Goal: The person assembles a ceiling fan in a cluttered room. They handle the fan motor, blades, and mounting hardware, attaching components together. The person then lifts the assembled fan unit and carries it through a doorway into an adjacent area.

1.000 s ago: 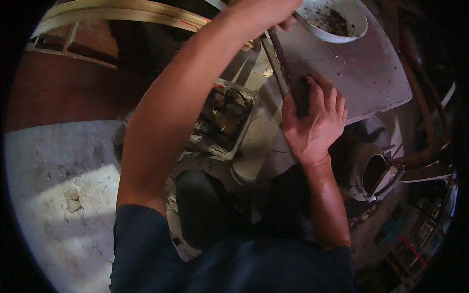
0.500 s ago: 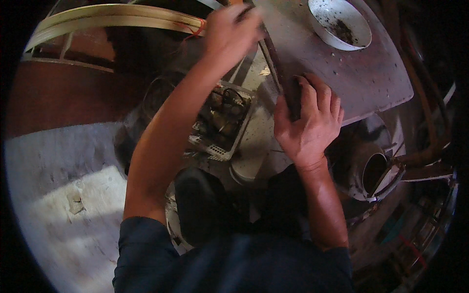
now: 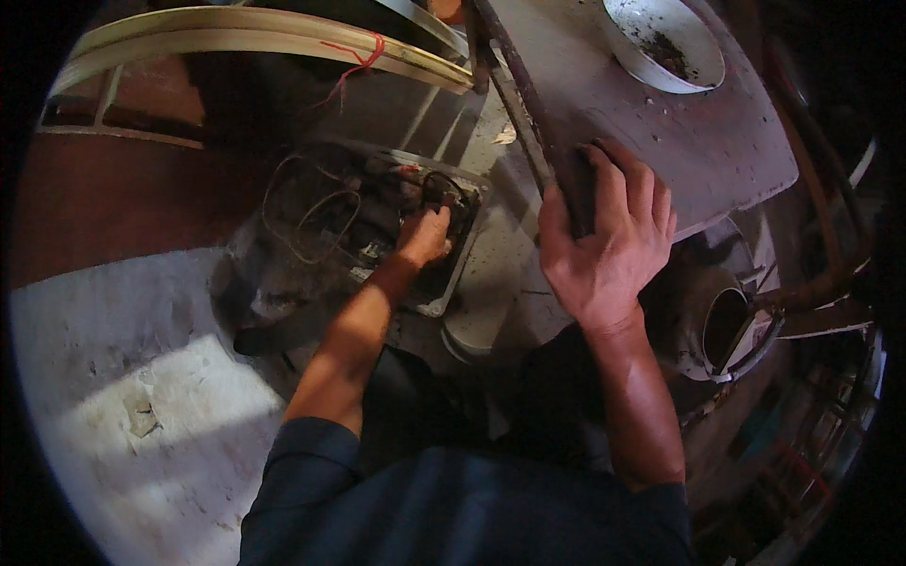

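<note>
A bright patch lay on the grey floor (image 3: 189, 387); the dusty desk (image 3: 698, 160) carried a white bowl (image 3: 696, 49). The right hand (image 3: 613, 236) rested at its edge, fingers parted, bent. Left of the desk, the left hand (image 3: 426, 236) reached into a cluttered plastic crate (image 3: 461, 259), fingers curled, grip unclear.

The left hand (image 3: 427, 236) has moved from the table's (image 3: 576, 85) edge down into the crate (image 3: 465, 247).

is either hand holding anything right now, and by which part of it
The left hand is in the basket; whether it grips anything cannot be told. The right hand rests on the table, nothing visibly held.
</note>
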Demonstrator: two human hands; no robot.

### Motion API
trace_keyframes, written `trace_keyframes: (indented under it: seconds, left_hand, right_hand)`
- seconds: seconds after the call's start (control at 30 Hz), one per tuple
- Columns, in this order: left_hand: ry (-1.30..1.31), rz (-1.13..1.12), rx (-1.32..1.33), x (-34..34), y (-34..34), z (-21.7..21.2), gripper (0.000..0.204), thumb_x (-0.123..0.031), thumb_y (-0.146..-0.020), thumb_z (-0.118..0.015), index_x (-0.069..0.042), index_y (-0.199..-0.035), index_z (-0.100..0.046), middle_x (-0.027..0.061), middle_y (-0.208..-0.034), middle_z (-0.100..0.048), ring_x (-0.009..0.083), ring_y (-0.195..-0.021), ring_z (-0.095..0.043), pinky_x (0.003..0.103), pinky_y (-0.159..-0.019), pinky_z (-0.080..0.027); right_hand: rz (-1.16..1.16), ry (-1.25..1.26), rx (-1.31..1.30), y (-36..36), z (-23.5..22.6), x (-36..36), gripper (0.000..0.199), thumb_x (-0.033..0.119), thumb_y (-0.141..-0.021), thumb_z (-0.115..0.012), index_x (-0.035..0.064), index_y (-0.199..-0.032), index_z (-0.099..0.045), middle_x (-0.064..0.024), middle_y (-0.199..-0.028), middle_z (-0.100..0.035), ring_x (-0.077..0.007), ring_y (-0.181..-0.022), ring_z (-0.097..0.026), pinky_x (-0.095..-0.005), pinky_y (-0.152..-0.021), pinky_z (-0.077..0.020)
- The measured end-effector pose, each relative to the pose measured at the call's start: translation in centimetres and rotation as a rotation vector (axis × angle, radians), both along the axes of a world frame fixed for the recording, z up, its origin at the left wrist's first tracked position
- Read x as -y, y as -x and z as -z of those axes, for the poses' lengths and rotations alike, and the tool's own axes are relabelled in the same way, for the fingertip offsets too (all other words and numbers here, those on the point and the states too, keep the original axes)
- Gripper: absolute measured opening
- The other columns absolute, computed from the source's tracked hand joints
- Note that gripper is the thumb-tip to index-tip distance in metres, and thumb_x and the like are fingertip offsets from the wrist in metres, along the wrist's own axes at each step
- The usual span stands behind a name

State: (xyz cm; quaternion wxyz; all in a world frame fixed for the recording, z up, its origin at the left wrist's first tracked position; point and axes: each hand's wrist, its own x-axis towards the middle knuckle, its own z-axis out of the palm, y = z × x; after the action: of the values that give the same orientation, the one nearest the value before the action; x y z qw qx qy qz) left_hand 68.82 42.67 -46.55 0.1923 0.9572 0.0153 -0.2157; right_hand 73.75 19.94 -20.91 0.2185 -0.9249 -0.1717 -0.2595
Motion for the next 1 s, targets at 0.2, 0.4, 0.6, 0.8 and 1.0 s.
trace_keyframes:
  seconds: [0.2, 0.4, 0.6, 0.8, 1.0]
  left_hand:
    - [0.638, -0.294, 0.213, -4.5, -0.4, -7.5, 0.057, -0.025, -0.077, -0.068, -0.007, -0.13, -0.055, 0.0132, -0.105, -0.067, 0.0249, -0.093, -0.065, 0.037, -0.079, -0.051]
    - [1.252, -0.767, 0.236, -9.8, 4.9, -20.7, 0.054, -0.021, -0.083, -0.055, 0.001, -0.132, -0.05, 0.0098, -0.103, -0.063, 0.0156, -0.081, -0.059, 0.031, -0.084, -0.049]
    - [1.415, -0.678, 0.417, -10.7, 11.2, -26.2, 0.06, -0.029, -0.085, -0.058, 0.005, -0.133, -0.045, 0.0185, -0.109, -0.06, 0.0204, -0.087, -0.059, 0.038, -0.087, -0.049]
    - [1.458, -0.485, 0.576, -10.2, 13.1, -31.4, 0.066, -0.037, -0.084, -0.062, 0.006, -0.132, -0.044, 0.0218, -0.112, -0.059, 0.0236, -0.082, -0.057, 0.043, -0.078, -0.048]
    - [1.471, -0.406, 0.935, -9.1, 15.2, -34.9, 0.072, -0.042, -0.083, -0.059, 0.006, -0.133, -0.043, 0.0194, -0.114, -0.057, 0.0255, -0.087, -0.058, 0.045, -0.08, -0.048]
  right_hand:
    - [-0.011, -0.024, -0.015, 0.0, -0.4, -0.1, 0.042, 0.021, -0.07, -0.07, 0.0089, -0.109, -0.064, -0.0041, -0.115, -0.059, -0.0268, -0.101, -0.055, -0.0388, -0.082, -0.0408]
    - [-0.019, -0.038, -0.01, 0.0, -0.4, 0.0, 0.041, 0.021, -0.07, -0.07, 0.0086, -0.109, -0.064, -0.005, -0.115, -0.059, -0.0271, -0.099, -0.055, -0.0391, -0.081, -0.0406]
    - [-0.004, -0.024, -0.071, 0.4, -0.8, 0.1, 0.043, 0.019, -0.07, -0.072, 0.0093, -0.111, -0.063, -0.005, -0.116, -0.06, -0.0284, -0.104, -0.056, -0.0386, -0.087, -0.042]
    - [-0.016, -0.025, -0.036, 0.6, -0.7, 0.0, 0.044, 0.02, -0.071, -0.072, 0.0095, -0.112, -0.063, -0.0052, -0.116, -0.06, -0.0289, -0.103, -0.056, -0.0396, -0.087, -0.0423]
    - [-0.024, -0.004, -0.007, 0.9, -0.4, 0.4, 0.047, 0.022, -0.069, -0.07, 0.0067, -0.113, -0.061, -0.0075, -0.118, -0.056, -0.0297, -0.103, -0.053, -0.042, -0.084, -0.0408]
